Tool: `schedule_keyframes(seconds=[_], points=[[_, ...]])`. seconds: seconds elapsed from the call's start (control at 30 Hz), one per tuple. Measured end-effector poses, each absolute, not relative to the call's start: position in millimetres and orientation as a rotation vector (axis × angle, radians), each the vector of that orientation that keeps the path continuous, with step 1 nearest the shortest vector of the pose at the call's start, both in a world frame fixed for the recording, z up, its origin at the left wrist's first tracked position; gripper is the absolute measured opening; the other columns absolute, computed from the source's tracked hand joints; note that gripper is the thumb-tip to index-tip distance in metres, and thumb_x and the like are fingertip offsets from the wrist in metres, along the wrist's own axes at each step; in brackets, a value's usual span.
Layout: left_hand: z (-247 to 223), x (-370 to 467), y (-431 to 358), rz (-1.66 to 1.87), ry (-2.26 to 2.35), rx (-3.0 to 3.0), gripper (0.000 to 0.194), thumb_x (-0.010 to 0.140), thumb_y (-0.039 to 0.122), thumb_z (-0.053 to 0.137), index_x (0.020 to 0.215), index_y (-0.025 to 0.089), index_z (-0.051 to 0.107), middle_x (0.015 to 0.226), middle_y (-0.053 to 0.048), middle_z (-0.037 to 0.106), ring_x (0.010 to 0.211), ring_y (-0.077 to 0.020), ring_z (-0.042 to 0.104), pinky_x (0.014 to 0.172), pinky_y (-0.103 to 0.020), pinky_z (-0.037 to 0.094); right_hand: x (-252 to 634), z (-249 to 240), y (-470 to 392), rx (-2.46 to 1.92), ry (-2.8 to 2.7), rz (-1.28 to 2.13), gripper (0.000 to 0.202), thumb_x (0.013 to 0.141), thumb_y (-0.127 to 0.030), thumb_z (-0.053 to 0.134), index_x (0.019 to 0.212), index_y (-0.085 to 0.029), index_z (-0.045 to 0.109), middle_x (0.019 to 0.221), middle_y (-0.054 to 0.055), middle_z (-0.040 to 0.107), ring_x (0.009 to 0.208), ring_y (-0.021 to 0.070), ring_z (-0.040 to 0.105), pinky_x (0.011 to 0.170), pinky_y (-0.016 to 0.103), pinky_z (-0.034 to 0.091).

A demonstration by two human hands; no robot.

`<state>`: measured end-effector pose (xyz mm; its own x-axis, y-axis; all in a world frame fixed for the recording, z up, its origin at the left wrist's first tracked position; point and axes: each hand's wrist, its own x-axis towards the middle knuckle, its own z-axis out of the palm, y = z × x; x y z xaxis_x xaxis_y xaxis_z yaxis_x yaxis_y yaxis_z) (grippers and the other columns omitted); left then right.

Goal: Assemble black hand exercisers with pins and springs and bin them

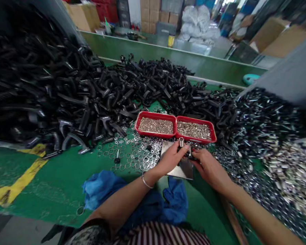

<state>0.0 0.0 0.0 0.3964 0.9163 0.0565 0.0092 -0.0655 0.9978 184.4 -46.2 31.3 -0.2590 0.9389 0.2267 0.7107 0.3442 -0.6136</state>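
Over a flat metal plate (185,169), my two hands work close together. My left hand (170,158) is closed, thumb and fingers around a dark part partly hidden by them. A shiny coil spring (181,142) stands upright at its fingertips. From the right, my right hand (210,168) pinches a small black piece (191,156) beside that part; its exact shape is hidden. Just behind the hands sit two red trays touching side by side: the left tray (155,135) holds tiny metal pieces, the right tray (197,140) small metal pins.
Black lever-like parts (86,98) are heaped across the left and back. Metal rings (145,158) lie scattered left of the plate. Dark bolts (267,115) and silver sleeves (293,173) pile up at right. A blue cloth (104,187) and a wooden handle (233,217) lie nearer me.
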Motion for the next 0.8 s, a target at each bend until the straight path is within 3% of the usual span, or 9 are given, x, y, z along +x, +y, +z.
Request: schedule_keyframes(seconds=[0.07, 0.17, 0.3, 0.43, 0.5, 0.57, 0.63, 0.7, 0.8], points=[[0.2, -1.2, 1.9, 0.951, 0.943, 1.475, 0.028, 0.098, 0.046, 0.046, 0.098, 0.020, 0.054, 0.092, -0.002, 0.063, 0.088, -0.0174, 0.058, 0.081, -0.030, 0.044, 170.8, 30.0, -47.2, -1.494, -1.812, 0.966, 0.033, 0.095, -0.055, 0.048, 0.092, -0.022, 0.054, 0.082, 0.006, 0.064, 0.072, 0.0204, 0.061, 0.070, 0.038, 0.053], [1.3, -3.4, 4.3, 0.971, 0.991, 1.522, 0.027, 0.097, 0.044, 0.047, 0.095, 0.019, 0.055, 0.088, -0.003, 0.063, 0.085, -0.0181, 0.059, 0.080, -0.031, 0.045, 154.2, 29.8, -48.9, -1.487, -1.493, 1.432, 0.044, 0.098, -0.062, 0.033, 0.086, -0.022, 0.049, 0.068, 0.000, 0.059, 0.049, 0.0143, 0.053, 0.049, 0.029, 0.049], [5.5, -7.9, 6.4, 1.028, 0.889, 1.590, 0.026, 0.097, 0.043, 0.048, 0.096, 0.019, 0.057, 0.088, -0.003, 0.064, 0.084, -0.0175, 0.060, 0.081, -0.030, 0.046, 147.2, 32.4, -52.2, -1.483, -1.367, 1.555, 0.041, 0.090, -0.064, 0.052, 0.089, -0.023, 0.052, 0.067, 0.000, 0.064, 0.045, 0.0125, 0.053, 0.042, 0.025, 0.044], [5.8, -10.1, 7.2, 1.023, 0.810, 1.643, 0.027, 0.097, 0.043, 0.049, 0.094, 0.018, 0.058, 0.086, -0.002, 0.063, 0.081, -0.0158, 0.059, 0.079, -0.028, 0.046, 152.4, 35.4, -53.6, -1.411, -1.369, 1.998, 0.072, 0.093, -0.074, 0.005, 0.080, -0.021, 0.052, 0.049, 0.000, 0.057, 0.031, 0.0123, 0.040, 0.033, 0.025, 0.033], [3.0, -9.0, 7.9, 0.987, 0.886, 1.627, 0.028, 0.098, 0.044, 0.047, 0.093, 0.019, 0.057, 0.083, -0.001, 0.062, 0.078, -0.0155, 0.058, 0.076, -0.028, 0.045, 155.1, 37.2, -52.7, -1.599, -1.603, 1.708, 0.072, 0.093, -0.075, 0.011, 0.081, -0.020, 0.055, 0.059, 0.004, 0.063, 0.039, 0.0137, 0.048, 0.039, 0.026, 0.037], [0.2, -7.2, 8.8, 0.952, 0.966, 1.599, 0.028, 0.099, 0.044, 0.044, 0.092, 0.019, 0.055, 0.079, 0.000, 0.060, 0.075, -0.0154, 0.057, 0.074, -0.028, 0.045, 156.6, 38.1, -51.9, -1.778, -1.830, 1.051, 0.059, 0.089, -0.075, 0.039, 0.089, -0.019, 0.058, 0.080, 0.010, 0.068, 0.062, 0.0191, 0.061, 0.053, 0.029, 0.044], [-1.2, -5.8, 9.5, 0.948, 1.002, 1.612, 0.027, 0.099, 0.043, 0.043, 0.093, 0.019, 0.054, 0.080, -0.001, 0.060, 0.077, -0.0164, 0.058, 0.077, -0.029, 0.046, 157.0, 37.2, -52.0, -1.788, -1.907, 0.607, 0.052, 0.084, -0.070, 0.055, 0.093, -0.019, 0.059, 0.091, 0.012, 0.067, 0.081, 0.0240, 0.063, 0.065, 0.032, 0.047], [-0.5, -5.6, 9.7, 0.965, 0.983, 1.689, 0.025, 0.099, 0.041, 0.044, 0.095, 0.019, 0.054, 0.089, -0.004, 0.061, 0.088, -0.0186, 0.058, 0.085, -0.032, 0.045, 157.1, 34.3, -52.9, -1.719, -1.888, 0.771, 0.050, 0.090, -0.067, 0.046, 0.091, -0.019, 0.058, 0.081, 0.009, 0.066, 0.072, 0.0211, 0.062, 0.062, 0.031, 0.047], [2.1, -6.8, 9.4, 0.968, 0.921, 1.796, 0.024, 0.098, 0.041, 0.045, 0.097, 0.018, 0.054, 0.102, -0.008, 0.061, 0.098, -0.0210, 0.056, 0.093, -0.036, 0.044, 158.0, 30.0, -54.5, -1.550, -1.666, 1.562, 0.064, 0.097, -0.067, 0.016, 0.090, -0.019, 0.057, 0.056, 0.001, 0.057, 0.038, 0.0127, 0.045, 0.042, 0.026, 0.037]])
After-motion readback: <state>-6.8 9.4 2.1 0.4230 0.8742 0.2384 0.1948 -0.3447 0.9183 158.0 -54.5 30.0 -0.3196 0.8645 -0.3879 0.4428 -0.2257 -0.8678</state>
